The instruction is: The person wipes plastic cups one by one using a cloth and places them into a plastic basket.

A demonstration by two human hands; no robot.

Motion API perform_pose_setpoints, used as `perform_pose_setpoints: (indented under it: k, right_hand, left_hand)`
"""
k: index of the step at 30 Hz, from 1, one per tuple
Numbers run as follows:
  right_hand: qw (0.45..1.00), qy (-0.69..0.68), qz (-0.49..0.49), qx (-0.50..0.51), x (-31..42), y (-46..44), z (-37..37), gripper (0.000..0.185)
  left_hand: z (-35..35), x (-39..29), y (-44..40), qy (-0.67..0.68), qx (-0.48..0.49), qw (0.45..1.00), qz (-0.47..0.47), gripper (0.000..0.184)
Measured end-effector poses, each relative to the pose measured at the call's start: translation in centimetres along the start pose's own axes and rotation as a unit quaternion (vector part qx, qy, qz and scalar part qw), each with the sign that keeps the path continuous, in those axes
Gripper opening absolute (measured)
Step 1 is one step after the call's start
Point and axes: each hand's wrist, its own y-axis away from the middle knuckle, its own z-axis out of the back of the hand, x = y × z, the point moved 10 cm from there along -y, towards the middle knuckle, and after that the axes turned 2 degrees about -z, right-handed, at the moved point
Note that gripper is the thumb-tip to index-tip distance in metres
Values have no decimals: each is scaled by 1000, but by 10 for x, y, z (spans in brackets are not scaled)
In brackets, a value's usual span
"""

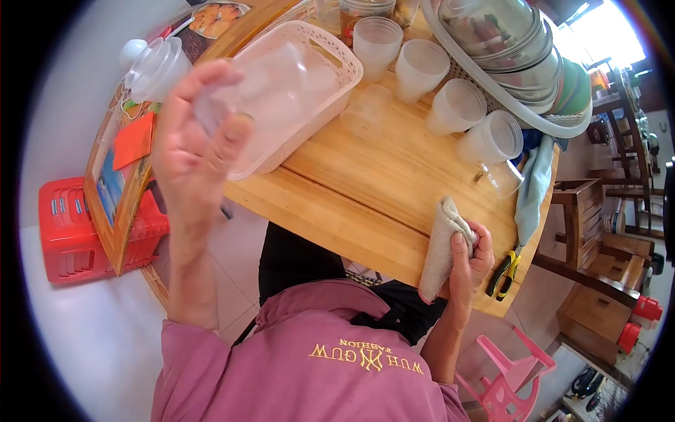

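Note:
My left hand (197, 137) is raised over the near left end of a pale pink plastic basket (256, 158). Its fingers and thumb curl round a thin, translucent, lid-like plastic piece (209, 112), blurred by motion. More translucent plastic shows inside the basket. At the table's front edge, my right hand (470, 264) grips a folded beige cloth (443, 250). Stacks of translucent plastic cups (457, 105) stand in a row across the table's far side. A single clear cup (503, 178) lies near the end of that row.
Yellow-and-black pliers (503, 276) lie right of my right hand on the wooden table (337, 186). A large basket rim (485, 81) surrounds glass bowls at the back right. A light blue cloth (536, 190) hangs over the right edge. A red crate (70, 239) stands left.

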Motion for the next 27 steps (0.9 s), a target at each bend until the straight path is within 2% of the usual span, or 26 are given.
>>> perform_pose_setpoints:
  k: [3, 8, 10, 14, 16, 20, 22, 26, 27]
  right_hand:
    - [1000, 1, 1, 2, -1, 0, -1, 18]
    - [1000, -2, 7, 3, -3, 1, -1, 19]
    - [1000, 0, 2, 4, -5, 1, -1, 19]
    - [1000, 5, -3, 5, -5, 1, -2, 19]
    - [1000, 5, 0, 4, -4, 1, -3, 20]
    - [1000, 15, 10, 3, -3, 2, -2, 20]
    - [1000, 9, 3, 1, -4, 2, -3, 21]
    - [999, 31, 11, 4, -6, 2, -2, 21]
    - [1000, 30, 8, 3, -6, 2, -2, 21]
  left_hand:
    - [26, 7, -11, -22, -41, 999, 13, 48]
    - [42, 11, -18, -67, -57, 996, -7, 49]
    - [49, 12, -17, -164, -52, 985, 0, 50]
    - [63, 21, -11, -254, -52, 965, 25, 50]
    - [62, 21, -10, -323, -43, 946, 2, 52]
    - [59, 33, -7, -364, -16, 931, -11, 54]
    - [57, 40, -5, -407, 10, 913, 28, 57]
    - [52, 39, -5, -438, 19, 899, 5, 59]
    - [52, 41, -5, -445, 25, 895, 32, 58]
